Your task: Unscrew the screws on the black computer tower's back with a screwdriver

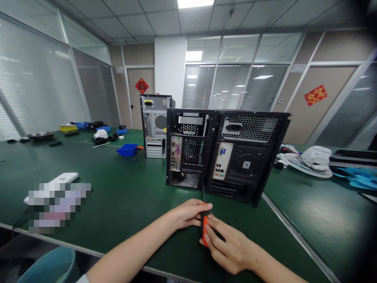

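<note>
The screwdriver (203, 232) sits near centre over the green table (126, 196), with its thin shaft (203, 193) pointing at the foot of the black case (247, 153). The left hand (188, 214) is closed over the top of the handle, and the right hand (228, 249) is curled round its lower part. It looks light and stiff, best gripped by the orange handle. The tip is lost against the dark case, so contact cannot be told. A blurred patch (57, 206) hides something at near left.

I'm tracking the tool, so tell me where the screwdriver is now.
Head view, low centre: the screwdriver is held by the left hand and right hand above the green table, shaft aimed at the lower rear edge of the black computer cases.
</note>
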`<state>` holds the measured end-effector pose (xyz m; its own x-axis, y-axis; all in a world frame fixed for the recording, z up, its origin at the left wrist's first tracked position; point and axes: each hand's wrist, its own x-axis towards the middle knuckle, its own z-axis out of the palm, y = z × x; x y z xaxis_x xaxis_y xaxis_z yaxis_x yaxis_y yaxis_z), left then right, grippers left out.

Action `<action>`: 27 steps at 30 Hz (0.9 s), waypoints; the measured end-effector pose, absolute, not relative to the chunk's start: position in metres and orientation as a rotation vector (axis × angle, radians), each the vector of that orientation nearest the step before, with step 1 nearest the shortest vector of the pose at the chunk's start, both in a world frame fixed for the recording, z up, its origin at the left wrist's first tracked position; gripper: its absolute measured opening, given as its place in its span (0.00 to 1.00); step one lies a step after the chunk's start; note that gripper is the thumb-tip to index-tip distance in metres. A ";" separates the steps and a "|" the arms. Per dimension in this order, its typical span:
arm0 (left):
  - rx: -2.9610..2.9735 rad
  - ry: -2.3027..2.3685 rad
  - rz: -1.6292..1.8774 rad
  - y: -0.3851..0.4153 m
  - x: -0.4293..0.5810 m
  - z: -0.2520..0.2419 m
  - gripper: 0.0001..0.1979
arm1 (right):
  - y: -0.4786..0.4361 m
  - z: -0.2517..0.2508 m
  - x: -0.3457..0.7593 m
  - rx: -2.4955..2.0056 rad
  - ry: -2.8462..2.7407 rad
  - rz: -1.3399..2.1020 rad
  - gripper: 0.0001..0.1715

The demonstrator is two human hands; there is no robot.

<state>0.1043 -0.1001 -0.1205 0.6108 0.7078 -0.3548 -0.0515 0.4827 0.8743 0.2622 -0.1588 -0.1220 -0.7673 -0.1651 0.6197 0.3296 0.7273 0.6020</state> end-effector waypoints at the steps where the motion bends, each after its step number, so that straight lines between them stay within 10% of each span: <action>1: 0.953 0.792 0.528 -0.100 0.104 -0.120 0.28 | -0.159 -0.122 0.262 -0.136 -2.253 -0.934 0.03; 27: 0.628 0.693 0.524 -0.103 0.107 -0.119 0.09 | -0.163 -0.117 0.264 -0.217 -2.155 -0.888 0.11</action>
<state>0.1066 -0.1034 -0.1190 0.6576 0.6267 -0.4181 -0.2320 0.6964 0.6791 0.2644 -0.1631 -0.1169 -0.6816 -0.1272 0.7206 0.4174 0.7412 0.5257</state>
